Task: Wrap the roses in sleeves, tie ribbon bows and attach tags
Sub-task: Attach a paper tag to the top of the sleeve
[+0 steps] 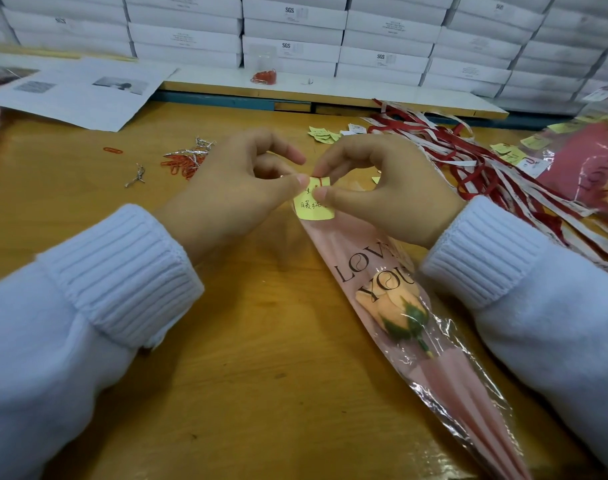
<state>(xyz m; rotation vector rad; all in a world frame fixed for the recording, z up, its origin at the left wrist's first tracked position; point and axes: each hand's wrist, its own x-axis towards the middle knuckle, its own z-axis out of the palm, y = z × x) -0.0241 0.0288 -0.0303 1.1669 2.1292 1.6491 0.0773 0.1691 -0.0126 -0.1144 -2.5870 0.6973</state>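
Left cuff: ribbed white knit left cuff [122, 271] at 8 o'clock of the view, over the wooden table [261, 393]
Right cuff: matching right cuff [486, 251] at 4 o'clock
Sleeve: pink and clear sleeve [468, 393] printed LOVE YOU, flat on the table, narrow end toward 5 o'clock, mouth toward 11 o'clock under the hands
Rose: peach rose [392, 306] inside the sleeve, head toward 11 o'clock, stem toward 5, just below the right wrist
Tag: yellow handwritten tag [314, 209] at the sleeve's mouth, between the two hands and touching both
Left hand: left hand [233, 188] at 9 o'clock of the tag, thumb tip pressed on its upper left edge, fingers curled behind, pinching it
Right hand: right hand [389, 192] at 3 o'clock of the tag, thumb and forefinger closed on its upper right part
Red loop: thin red loop [320, 181] on the tag's top edge beside the right forefinger; probably a paper clip, too small to be sure
Ribbons: red and white ribbons [468, 161] heaped at 2 o'clock of the right hand, near but apart
Paper clips: red paper clips [183, 166] with silver twist ties [136, 174] at 9 o'clock of the left hand
Loose tags: small yellow loose tags [325, 135] at 12 o'clock of the hands
Sheets: printed sheets [77, 91] farther off at 10 o'clock
Boxes: white boxes [292, 29] stacked in a wall at 12 o'clock
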